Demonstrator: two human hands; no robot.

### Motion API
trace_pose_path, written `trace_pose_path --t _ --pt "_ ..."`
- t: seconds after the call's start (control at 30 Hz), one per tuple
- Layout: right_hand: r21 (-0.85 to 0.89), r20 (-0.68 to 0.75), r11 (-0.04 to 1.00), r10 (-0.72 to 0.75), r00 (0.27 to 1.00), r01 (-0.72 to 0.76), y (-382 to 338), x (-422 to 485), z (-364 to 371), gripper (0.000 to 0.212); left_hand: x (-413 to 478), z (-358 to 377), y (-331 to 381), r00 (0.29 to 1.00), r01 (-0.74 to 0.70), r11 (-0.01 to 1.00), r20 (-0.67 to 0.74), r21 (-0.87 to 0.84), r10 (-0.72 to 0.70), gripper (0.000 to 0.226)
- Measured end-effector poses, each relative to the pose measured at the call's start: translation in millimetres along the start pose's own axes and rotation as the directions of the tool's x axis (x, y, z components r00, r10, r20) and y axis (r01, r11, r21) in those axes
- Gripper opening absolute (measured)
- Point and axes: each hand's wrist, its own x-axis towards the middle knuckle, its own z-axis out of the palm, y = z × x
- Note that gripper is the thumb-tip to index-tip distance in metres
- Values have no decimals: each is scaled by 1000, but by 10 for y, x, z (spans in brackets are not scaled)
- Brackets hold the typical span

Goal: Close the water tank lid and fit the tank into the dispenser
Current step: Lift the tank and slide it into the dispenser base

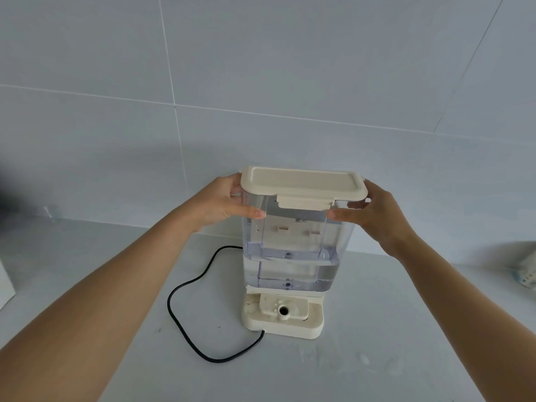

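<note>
A clear plastic water tank [295,242], partly filled with water, stands upright over the cream dispenser base [285,319]. Its cream lid [301,184] lies flat and shut on top, with the front latch tab down. My left hand [223,203] grips the tank's upper left side, thumb across the front. My right hand [377,213] grips the upper right side the same way. The tank's bottom sits at the rear of the base; whether it is fully seated I cannot tell. The base's round inlet port [283,310] is exposed in front.
A black power cord [185,323] loops across the grey counter to the left of the base. A tiled wall rises close behind. A white object [5,288] sits at the left edge, and a pale perforated item [526,278] at the right edge.
</note>
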Motion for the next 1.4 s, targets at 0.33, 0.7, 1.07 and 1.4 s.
trace_pose_path --t 0.33,0.7,1.07,1.4 --pt "-26 -16 998 51 999 -51 180 -22 -16 58 127 105 -62 994 82 996 68 39 -84 63" --pt "-66 -17 994 81 997 -82 379 -139 73 63 126 230 -233 982 152 984 101 92 -161 70" --pt "-84 0 991 106 994 -106 554 -202 182 68 119 283 -439 974 190 976 100 108 -201 74" --pt "-132 -1 985 108 994 -107 619 -209 256 71 112 287 -574 972 203 974 103 96 -213 76"
